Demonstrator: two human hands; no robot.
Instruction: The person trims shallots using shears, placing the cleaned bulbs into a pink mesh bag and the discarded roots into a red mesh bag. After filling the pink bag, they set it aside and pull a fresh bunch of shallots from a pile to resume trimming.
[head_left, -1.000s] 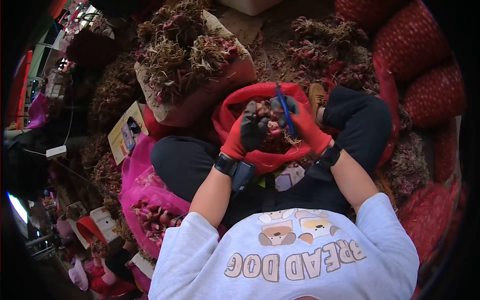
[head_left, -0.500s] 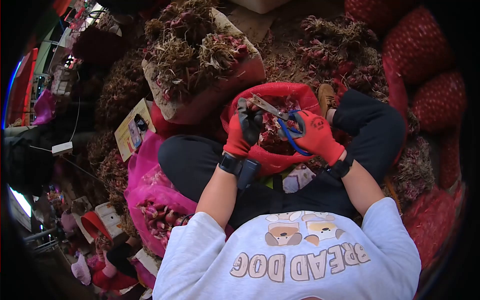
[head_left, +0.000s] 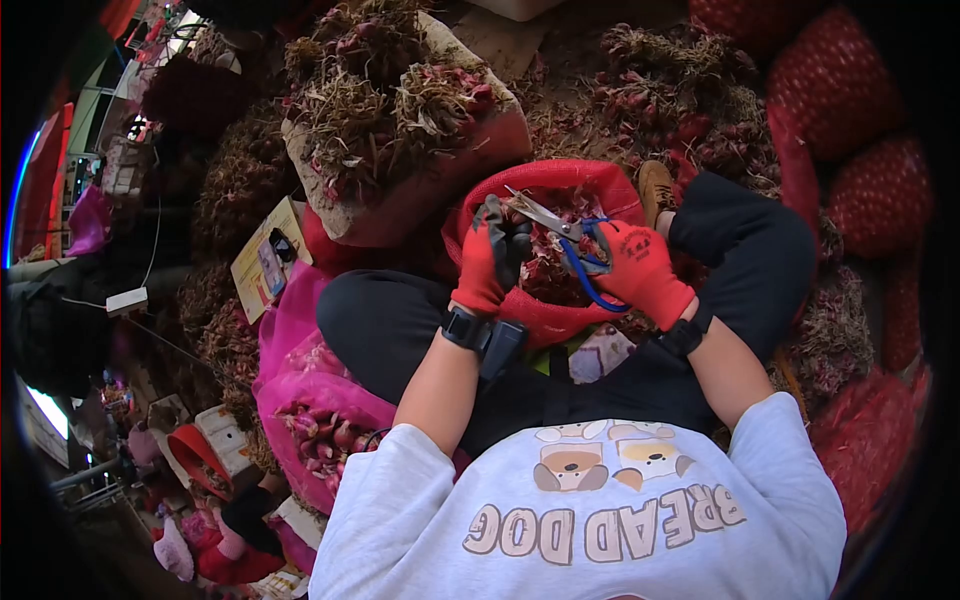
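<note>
Both hands wear red gloves with dark palms. My right hand (head_left: 632, 262) is closed round the blue handles of a pair of scissors (head_left: 547, 215), whose metal blades are apart and point toward my left hand. My left hand (head_left: 492, 258) is closed, its fingers curled near the blade tips; what it holds, if anything, is too hidden to make out. Below the hands stands an open red mesh bag (head_left: 555, 318) with red and pale onion skins and pieces inside, between my legs.
A pale block (head_left: 470, 160) heaped with bunches of dried shallots is ahead. A pink mesh bag (head_left: 275, 375) of shallots lies at the left. Full red sacks (head_left: 835, 90) line the right. A person (head_left: 215, 540) sits at the lower left.
The hands and scissors have hardly moved over the bag. The scissor blades look slightly more apart, and my left hand has turned a little.
</note>
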